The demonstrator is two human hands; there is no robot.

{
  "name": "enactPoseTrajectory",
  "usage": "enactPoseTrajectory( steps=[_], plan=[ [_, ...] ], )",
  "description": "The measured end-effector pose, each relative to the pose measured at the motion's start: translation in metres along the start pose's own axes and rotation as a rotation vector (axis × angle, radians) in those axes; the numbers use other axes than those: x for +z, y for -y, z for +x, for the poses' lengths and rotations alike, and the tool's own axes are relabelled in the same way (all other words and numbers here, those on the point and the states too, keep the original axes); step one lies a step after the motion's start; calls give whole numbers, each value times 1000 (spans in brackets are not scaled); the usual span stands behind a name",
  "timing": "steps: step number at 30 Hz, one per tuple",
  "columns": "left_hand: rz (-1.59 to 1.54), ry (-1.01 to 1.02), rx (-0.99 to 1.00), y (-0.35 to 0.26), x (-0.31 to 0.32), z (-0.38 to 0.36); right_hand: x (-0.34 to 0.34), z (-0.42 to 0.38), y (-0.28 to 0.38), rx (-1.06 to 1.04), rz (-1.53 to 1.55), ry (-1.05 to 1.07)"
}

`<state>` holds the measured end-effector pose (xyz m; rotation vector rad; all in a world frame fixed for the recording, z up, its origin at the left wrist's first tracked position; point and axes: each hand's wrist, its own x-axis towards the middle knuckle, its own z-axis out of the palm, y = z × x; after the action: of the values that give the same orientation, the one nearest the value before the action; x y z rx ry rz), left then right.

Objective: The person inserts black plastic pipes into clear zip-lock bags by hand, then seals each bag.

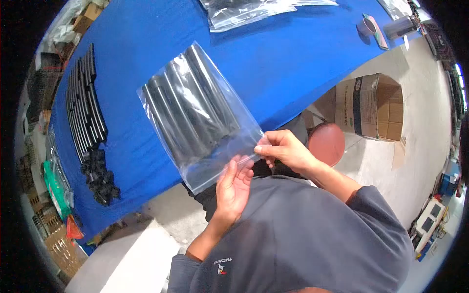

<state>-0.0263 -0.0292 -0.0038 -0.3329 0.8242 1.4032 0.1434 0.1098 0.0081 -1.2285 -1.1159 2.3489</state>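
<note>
A clear plastic bag (195, 110) with several black tubes in it lies slanted over the front edge of the blue-covered table. Its open-end edge points toward me. My right hand (283, 150) pinches the bag's right corner between thumb and fingers. Along the same edge, further left, my left hand (234, 189) has its palm turned up, fingers curled under the plastic and thumb raised beside it. The black tubes (188, 102) sit side by side in the far part of the bag, away from both hands.
Rows of black rods (85, 105) and a heap of small black parts (99, 177) lie on the blue table (288, 58) at left. More plastic bags (249, 12) are at the far edge, a tape roll (367, 27) at right. A cardboard box (369, 107) and red-brown stool (326, 145) stand below.
</note>
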Motion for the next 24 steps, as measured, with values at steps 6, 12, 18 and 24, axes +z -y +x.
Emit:
enactPoseTrajectory(
  steps=[6, 12, 18, 24],
  plan=[
    [28, -7, 7, 4, 2, 8, -17, -5, 3, -37, -35, 9],
    [83, -62, 39, 4, -5, 7, -17, -9, 11, -41, -149, 6],
    [99, -99, 82, 6, 4, 0, -26, -9, 8, -35, -91, 13],
    [137, -127, 91, 6, 1, -6, -25, -15, 8, -123, -176, -10]
  ],
)
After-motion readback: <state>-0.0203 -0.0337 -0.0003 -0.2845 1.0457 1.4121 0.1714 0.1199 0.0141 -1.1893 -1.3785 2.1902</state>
